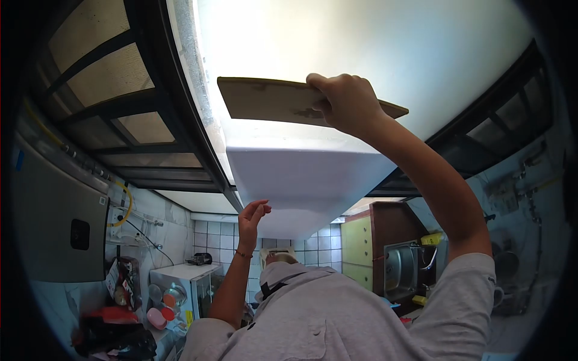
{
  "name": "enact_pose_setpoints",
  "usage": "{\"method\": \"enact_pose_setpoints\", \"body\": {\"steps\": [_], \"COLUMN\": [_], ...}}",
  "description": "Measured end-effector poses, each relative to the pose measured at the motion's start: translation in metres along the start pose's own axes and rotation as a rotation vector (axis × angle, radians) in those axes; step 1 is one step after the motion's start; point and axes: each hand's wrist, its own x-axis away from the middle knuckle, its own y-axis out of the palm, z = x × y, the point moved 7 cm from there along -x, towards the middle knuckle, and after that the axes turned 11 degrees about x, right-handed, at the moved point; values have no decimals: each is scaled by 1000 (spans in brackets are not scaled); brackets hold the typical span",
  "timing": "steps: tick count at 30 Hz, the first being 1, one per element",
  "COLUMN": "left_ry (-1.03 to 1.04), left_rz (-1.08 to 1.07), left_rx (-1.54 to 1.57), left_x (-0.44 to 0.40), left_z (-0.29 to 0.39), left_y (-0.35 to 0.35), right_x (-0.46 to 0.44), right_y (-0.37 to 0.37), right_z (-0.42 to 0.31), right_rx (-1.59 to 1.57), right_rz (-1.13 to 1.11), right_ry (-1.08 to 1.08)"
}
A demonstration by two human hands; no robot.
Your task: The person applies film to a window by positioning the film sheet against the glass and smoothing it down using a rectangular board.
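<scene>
Raised at the upper middle, my right hand (349,103) grips the edge of a flat brown board (265,101), thumb and fingers on either side of it. The board lies roughly level in front of a bright white surface, with darker stains near my fingers. Lower and to the left, my left hand (253,218) is held up beside a large white panel (301,174), its fingers bent towards the thumb. Whether anything small is between those fingertips cannot be made out. A thin bracelet circles the left wrist.
Dark-framed mesh windows (129,102) stand at the left. A grey appliance (60,210) hangs at the far left, above a counter with red and pink items. At the right are a steel sink (400,271) and yellow cabinet doors (357,240). Tiled floor (310,243) shows below.
</scene>
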Motion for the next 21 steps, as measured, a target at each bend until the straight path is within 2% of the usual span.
{"method": "enact_pose_setpoints", "body": {"steps": [3, 6, 10, 14, 17, 19, 21], "left_ry": [17, 24, 64, 231, 331, 302, 250], "left_rz": [-16, -1, 3, 235, 334, 294, 228], "left_rx": [-19, -36, -90, -247, -289, -201, -111], "left_x": [-5, -9, -20, -51, -95, -125, -147], "left_z": [13, 14, 21, 24, 18, 16, 4], "left_y": [5, -2, 6, -32, -81, -96, -107], "right_x": [4, 4, 7, 17, 19, 18, 20], "right_y": [-31, -57, -23, 14, -11, -44, -73], "right_z": [5, 27, 9, -2, 11, 22, 33], "right_rx": [138, 82, 69, -31, 2, 67, 54], "right_rz": [25, 95, 103, -48, 44, 131, 189], "right_ry": [-6, -6, 7, 46, 16, 41, -23]}}
